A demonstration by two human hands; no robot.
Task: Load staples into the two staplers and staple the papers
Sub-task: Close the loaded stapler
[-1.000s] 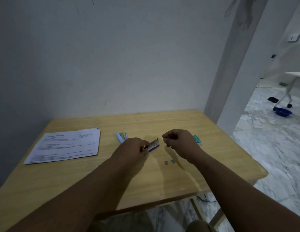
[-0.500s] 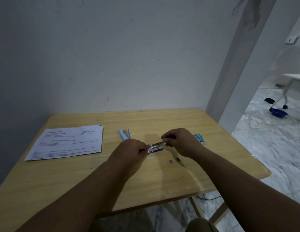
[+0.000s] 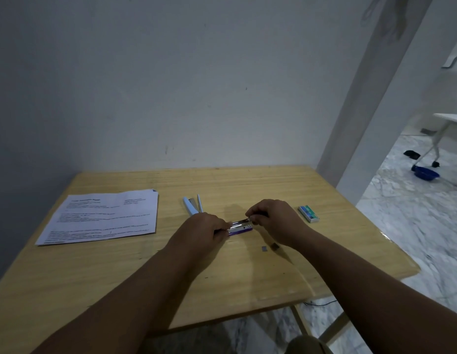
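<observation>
A small purple stapler point(image 3: 240, 229) lies on the wooden table point(image 3: 248, 272) between my hands, its metal magazine showing. My left hand point(image 3: 204, 232) grips its rear end. My right hand point(image 3: 272, 221) pinches the front of the metal top part with thumb and fingers; whether it holds staples there is hidden. A light blue stapler point(image 3: 191, 207) lies open just behind my left hand. Two small dark staple pieces point(image 3: 269, 247) lie on the table under my right wrist. A green and blue staple box point(image 3: 309, 213) sits to the right. A stack of printed papers point(image 3: 102, 215) lies at the left.
The table stands against a white wall, with a pillar at its back right corner. Marble floor drops off past the right and front edges. A blue bowl point(image 3: 425, 172) and a white table leg point(image 3: 435, 146) are far off on the floor.
My right hand moved left from beside the stapler onto its front end. The purple stapler now lies flatter on the table. The camera view shifted slightly.
</observation>
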